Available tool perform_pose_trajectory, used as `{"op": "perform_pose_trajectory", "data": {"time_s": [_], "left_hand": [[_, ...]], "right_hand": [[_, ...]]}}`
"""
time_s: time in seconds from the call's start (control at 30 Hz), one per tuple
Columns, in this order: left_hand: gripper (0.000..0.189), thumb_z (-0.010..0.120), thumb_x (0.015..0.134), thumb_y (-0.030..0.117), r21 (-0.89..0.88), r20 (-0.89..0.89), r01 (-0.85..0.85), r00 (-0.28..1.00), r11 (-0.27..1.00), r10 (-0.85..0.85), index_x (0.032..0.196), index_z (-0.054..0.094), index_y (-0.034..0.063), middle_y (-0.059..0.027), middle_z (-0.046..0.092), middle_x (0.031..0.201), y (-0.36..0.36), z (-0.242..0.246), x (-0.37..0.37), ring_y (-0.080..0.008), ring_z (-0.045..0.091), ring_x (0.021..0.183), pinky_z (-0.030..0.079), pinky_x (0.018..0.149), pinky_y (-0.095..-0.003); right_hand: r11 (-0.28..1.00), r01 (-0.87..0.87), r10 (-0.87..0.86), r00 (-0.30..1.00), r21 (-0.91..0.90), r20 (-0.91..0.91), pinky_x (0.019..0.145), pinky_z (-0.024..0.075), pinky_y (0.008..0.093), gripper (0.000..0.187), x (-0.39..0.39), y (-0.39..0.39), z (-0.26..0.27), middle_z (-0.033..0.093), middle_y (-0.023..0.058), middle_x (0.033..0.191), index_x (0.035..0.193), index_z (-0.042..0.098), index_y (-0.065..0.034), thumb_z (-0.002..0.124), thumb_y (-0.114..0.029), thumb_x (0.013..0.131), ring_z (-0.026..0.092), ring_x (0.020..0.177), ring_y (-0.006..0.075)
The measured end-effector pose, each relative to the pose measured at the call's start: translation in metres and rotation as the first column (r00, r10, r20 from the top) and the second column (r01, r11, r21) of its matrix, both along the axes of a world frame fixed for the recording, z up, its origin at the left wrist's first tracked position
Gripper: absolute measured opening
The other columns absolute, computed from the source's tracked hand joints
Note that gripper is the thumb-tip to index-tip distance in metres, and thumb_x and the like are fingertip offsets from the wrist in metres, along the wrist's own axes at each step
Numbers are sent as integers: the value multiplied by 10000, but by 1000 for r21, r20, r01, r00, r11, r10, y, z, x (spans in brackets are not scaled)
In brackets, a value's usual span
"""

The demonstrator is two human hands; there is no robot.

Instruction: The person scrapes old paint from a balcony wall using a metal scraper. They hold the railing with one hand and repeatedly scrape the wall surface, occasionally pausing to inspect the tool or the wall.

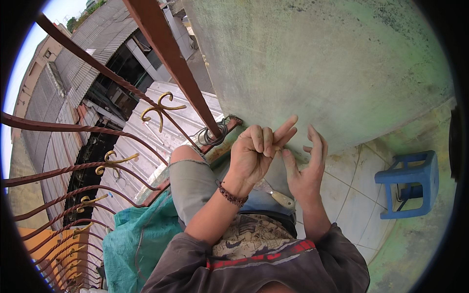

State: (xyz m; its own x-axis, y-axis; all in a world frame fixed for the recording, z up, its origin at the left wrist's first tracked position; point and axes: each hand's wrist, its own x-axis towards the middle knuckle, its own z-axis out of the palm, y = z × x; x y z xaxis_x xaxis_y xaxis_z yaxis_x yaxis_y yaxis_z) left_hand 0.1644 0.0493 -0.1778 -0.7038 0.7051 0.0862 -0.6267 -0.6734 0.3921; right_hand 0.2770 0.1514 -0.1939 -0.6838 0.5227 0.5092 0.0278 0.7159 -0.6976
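My left hand (253, 157), with a braided bracelet (231, 196) at its wrist, is raised over my lap. Two of its fingers stretch forward and the others curl toward the palm. A tiny pale yellowish bit (277, 148) shows by its fingers; whether they grip it is not clear. Close beside it on the right, my right hand (309, 172) has its fingers apart, thumb toward the left hand, with nothing visibly held. Below and between the hands, a putty knife with a light handle (282, 200) lies on my lap, its blade (263, 186) partly hidden by my left hand.
A mottled green-grey wall (311, 73) rises in front. Brown metal railing (176, 62) with gold scrolls runs along the left, with coiled wire (214, 133) at a post's foot. A teal sack (146, 234) sits left of me. A blue plastic stool (410, 185) is on the tiles (340, 183), right.
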Motion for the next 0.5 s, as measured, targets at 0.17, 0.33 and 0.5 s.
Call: {"op": "perform_pose_trajectory", "data": {"time_s": [0.17,0.33,0.5], "left_hand": [[427,382,958,4,11,35,-4,999,1000,4,539,425,75,-54,396,532,-1,-1,1,-469,474,1344,317,1195,-616],[350,355,818,-178,127,62,14,998,992,-22,566,412,59,-83,426,583,-5,-7,0,-473,534,1288,372,1183,-541],[358,378,871,-113,98,43,22,999,995,-26,569,431,70,-69,421,561,-4,-6,1,-471,524,1297,359,1183,-555]], "right_hand": [[999,7,-8,1000,-50,-20,908,480,428,710,-1,-3,-2,465,222,1338,1463,364,38,723,-235,915,509,1214,350],[997,-8,5,1000,-81,-31,902,485,415,697,-5,-3,-9,491,217,1327,1457,374,37,731,-198,907,516,1220,332],[969,-43,32,998,-244,-50,898,491,387,639,-6,10,0,506,192,1320,1433,433,12,735,-145,893,518,1224,289]]}}
